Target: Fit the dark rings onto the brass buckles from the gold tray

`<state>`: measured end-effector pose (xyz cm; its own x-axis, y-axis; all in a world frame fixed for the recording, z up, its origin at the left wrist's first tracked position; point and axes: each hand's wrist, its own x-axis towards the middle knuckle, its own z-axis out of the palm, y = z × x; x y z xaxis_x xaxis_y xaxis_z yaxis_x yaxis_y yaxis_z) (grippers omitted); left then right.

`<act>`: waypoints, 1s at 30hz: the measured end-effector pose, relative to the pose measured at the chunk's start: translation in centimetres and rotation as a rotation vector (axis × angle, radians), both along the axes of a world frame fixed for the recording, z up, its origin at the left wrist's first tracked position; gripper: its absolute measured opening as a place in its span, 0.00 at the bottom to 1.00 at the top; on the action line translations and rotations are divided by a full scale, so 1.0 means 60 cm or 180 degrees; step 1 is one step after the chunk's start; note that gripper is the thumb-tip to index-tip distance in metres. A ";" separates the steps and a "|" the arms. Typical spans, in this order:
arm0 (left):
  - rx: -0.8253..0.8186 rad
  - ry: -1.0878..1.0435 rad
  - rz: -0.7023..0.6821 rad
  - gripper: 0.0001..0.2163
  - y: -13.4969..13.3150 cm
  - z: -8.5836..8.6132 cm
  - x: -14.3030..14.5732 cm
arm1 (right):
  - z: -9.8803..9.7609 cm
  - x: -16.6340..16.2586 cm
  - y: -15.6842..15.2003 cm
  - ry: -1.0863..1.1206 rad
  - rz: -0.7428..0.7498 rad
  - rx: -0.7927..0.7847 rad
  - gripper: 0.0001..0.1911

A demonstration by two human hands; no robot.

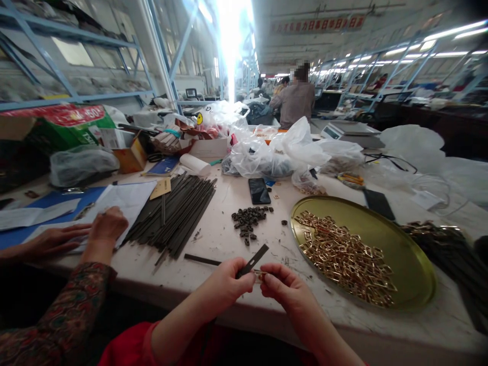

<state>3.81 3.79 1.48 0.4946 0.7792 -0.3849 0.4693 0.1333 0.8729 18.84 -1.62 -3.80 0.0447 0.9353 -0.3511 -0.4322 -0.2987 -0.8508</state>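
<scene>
My left hand [224, 284] is closed in a pinch on a thin dark strap [254, 259] that sticks up and to the right from my fingers. My right hand [284, 287] is closed too, pinching a small gold buckle [260, 275] right against the strap's lower end. Both hands meet just above the near table edge. A second dark strap [202, 260] lies flat on the table just left of my left hand.
A gold tray [404, 254] holding several gold buckles [343, 254] sits to the right. A bundle of dark straps [179, 213], small dark loops [247, 221] and a phone [259, 190] lie ahead. A co-worker's hands [102, 229] rest on papers at left. Plastic bags crowd the far side.
</scene>
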 end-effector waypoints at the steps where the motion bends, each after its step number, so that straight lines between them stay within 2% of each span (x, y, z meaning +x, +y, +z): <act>1: 0.0053 0.0012 -0.0045 0.07 -0.001 0.001 -0.001 | -0.002 0.001 0.001 -0.0032 -0.0021 0.0010 0.17; 6: 0.0053 -0.0050 -0.0083 0.08 -0.009 0.008 -0.003 | 0.001 -0.007 -0.002 0.0044 0.0178 0.0111 0.15; 13: 0.0144 -0.0032 -0.0097 0.08 -0.019 0.009 -0.016 | 0.010 -0.020 -0.014 0.0221 0.0222 -0.0057 0.15; 18: 0.0447 -0.0009 -0.0032 0.08 -0.027 -0.002 -0.026 | 0.009 -0.035 -0.024 0.0233 0.0073 -0.0262 0.16; 23: 0.0463 -0.0073 -0.0045 0.07 -0.036 -0.003 -0.027 | 0.008 -0.045 -0.028 0.0626 -0.0201 -0.0232 0.17; 30: 0.0628 -0.0082 0.0044 0.06 -0.041 -0.017 -0.031 | 0.012 -0.053 -0.028 0.0692 -0.0582 -0.0107 0.19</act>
<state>1.93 1.33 0.48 0.4909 0.8451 -0.2115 0.4458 -0.0351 0.8944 15.64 -3.32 -3.05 0.1318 0.9063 -0.4016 -0.6527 -0.2256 -0.7232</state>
